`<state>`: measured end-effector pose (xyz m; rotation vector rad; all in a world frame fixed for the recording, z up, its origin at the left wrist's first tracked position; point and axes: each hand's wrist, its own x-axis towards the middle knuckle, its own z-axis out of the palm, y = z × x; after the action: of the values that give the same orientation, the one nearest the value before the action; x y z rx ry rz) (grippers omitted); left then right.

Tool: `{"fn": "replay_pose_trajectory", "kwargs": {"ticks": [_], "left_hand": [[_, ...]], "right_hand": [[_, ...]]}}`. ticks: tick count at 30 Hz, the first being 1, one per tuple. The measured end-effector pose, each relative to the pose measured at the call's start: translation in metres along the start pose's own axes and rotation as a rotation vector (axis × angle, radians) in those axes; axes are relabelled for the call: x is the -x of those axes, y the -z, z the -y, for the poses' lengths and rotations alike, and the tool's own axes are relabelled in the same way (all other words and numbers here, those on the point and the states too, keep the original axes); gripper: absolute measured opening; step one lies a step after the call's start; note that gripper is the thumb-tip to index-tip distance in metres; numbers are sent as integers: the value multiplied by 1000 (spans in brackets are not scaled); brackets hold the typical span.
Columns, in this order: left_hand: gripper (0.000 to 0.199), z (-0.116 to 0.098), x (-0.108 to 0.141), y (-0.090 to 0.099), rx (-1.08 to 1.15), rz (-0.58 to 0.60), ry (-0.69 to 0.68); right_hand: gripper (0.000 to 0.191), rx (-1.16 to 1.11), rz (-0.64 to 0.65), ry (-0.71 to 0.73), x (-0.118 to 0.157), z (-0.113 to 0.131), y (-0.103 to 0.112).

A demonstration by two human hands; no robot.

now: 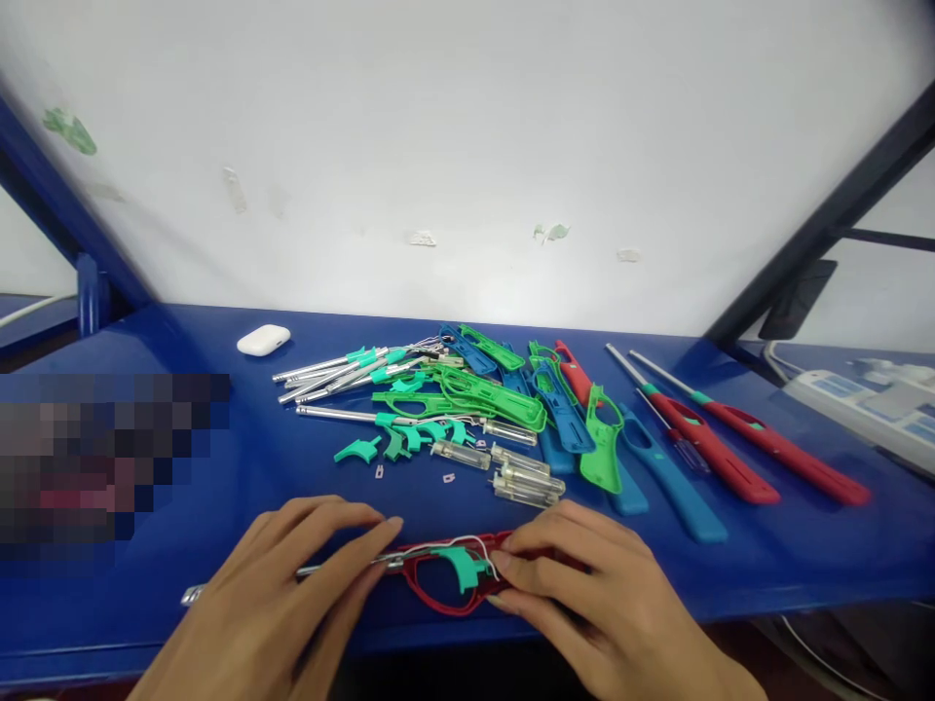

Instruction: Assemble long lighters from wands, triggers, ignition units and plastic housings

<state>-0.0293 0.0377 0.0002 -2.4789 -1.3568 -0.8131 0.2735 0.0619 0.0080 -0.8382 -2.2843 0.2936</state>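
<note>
A red lighter shell half (438,608) lies open at the table's front edge between my hands. In its loop sits a teal trigger (465,569), with a thin white wire (473,539) curving above it. My left hand (299,574) is closed around the metal tube (193,594) at the shell's left end; the tube's tip pokes out to the left. At the right end, my right hand (584,574) pinches the shell near the wire's end. Its fingers hide most of that handle part.
Behind lie metal tubes with teal ends (332,370), green shell halves (504,401), blue shell halves (559,404), clear fuel tanks (526,477) and loose teal triggers (357,449). Red lighters (781,448) lie right, a white case (264,340) back left. A pixelated patch covers the left.
</note>
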Motion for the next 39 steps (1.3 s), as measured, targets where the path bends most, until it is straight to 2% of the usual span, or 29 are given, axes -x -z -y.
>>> {"fn": "replay_pose_trajectory", "kwargs": {"ticks": [2,6,11,18,22,24,28,30,35,39], "left_hand": [[27,6,6,3,-11,74,42],[24,4,6,6,33,110,29],[22,-1,2,2,76,89,-3],[9,-15,-13,-2,162,0,26],[14,-19,-16,-9,141,-28,37],[23,-19,-15,-12,126,-31,21],[37,-19,-16,-13,143,-22,-23],[36,-20,-16,-12,156,-27,-25],[31,-20,-14,-15,173,-13,-1],[26,-21,-13,-16,185,-21,6]], "right_hand": [[10,3,-4,0,-1,0,0],[10,8,-4,0,-1,0,0],[8,1,8,-7,0,0,0],[10,10,6,-10,-1,0,1],[8,4,0,-10,-1,1,0],[9,1,5,-24,0,1,0],[27,85,24,-53,2,3,0],[35,161,39,-23,2,3,0],[25,148,60,-41,1,2,0],[26,117,69,-64,3,1,0]]}}
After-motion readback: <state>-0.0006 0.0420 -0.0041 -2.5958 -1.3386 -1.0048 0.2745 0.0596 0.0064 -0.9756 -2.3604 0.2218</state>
